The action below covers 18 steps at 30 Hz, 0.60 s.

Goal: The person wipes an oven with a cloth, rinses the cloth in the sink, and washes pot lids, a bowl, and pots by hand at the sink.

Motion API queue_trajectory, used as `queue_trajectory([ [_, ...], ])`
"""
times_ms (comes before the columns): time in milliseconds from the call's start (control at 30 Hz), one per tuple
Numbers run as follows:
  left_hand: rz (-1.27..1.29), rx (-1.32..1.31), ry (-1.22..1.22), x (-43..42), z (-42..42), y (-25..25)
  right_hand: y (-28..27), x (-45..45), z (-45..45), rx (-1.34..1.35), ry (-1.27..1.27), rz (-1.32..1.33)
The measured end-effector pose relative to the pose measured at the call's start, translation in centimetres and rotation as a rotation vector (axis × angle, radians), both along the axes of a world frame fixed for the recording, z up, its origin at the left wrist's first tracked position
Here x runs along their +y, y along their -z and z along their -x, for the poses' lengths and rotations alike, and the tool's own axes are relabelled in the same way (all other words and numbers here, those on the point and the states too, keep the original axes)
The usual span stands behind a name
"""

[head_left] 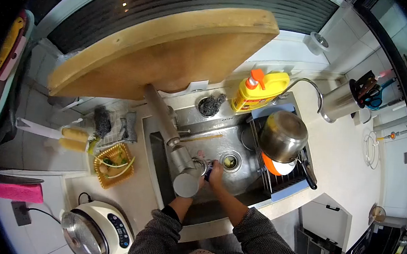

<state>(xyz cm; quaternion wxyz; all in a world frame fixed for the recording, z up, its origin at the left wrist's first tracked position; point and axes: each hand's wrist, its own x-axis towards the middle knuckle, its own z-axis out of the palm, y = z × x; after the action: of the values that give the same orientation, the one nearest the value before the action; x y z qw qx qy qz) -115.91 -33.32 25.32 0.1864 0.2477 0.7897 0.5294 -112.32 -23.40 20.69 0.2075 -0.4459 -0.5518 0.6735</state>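
Both my hands are over the sink (237,182), close beneath the faucet (181,159). My right hand (216,173) is closed around a small, round, shiny item (201,165) with a dark blue patch on its side. Its exact kind does not show. The wide faucet head covers most of my left hand (202,182), which is on the other side of that item; its fingers are largely hidden. Below and right of the faucet, the drain (230,162) has yellowish scraps in it. A thin wooden stick (202,137) lies along the sink's back.
An upturned metal pot (284,135) sits on the rack (276,179) at the sink's right. Behind stand a yellow pump bottle (260,91) and a large wooden board (166,56). At left are a vegetable basket (114,166) and a cream electric cooker (100,231).
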Motion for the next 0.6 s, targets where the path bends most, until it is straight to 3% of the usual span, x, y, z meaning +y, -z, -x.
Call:
queue_trajectory([
  [100, 0.015, -0.002, 0.001, -0.6, 0.7, 0.1, 0.5, 2.6, -1.2, 0.101, -0.169, 0.047],
  [133, 0.025, -0.009, 0.009, -0.9, 1.0, 0.1, -2.5, 3.8, -1.2, -0.020, -0.118, 0.338],
  [267, 0.131, -0.082, 0.086, -2.9, 2.2, 1.5, -5.3, 6.6, -2.9, 0.012, -0.013, 0.512],
  [400, 0.289, -0.160, 0.154, -4.0, 1.6, 3.6, -7.1, 6.4, -3.0, 0.114, -0.067, 0.645],
  [500, -0.040, 0.083, 0.190, 0.4, 1.6, -2.6, -7.1, 5.3, -2.6, 0.069, -0.145, 0.638],
  [600, -0.110, 0.109, 0.235, 3.6, 2.3, -3.3, -10.2, 4.7, -2.1, 0.261, -0.162, 0.447],
])
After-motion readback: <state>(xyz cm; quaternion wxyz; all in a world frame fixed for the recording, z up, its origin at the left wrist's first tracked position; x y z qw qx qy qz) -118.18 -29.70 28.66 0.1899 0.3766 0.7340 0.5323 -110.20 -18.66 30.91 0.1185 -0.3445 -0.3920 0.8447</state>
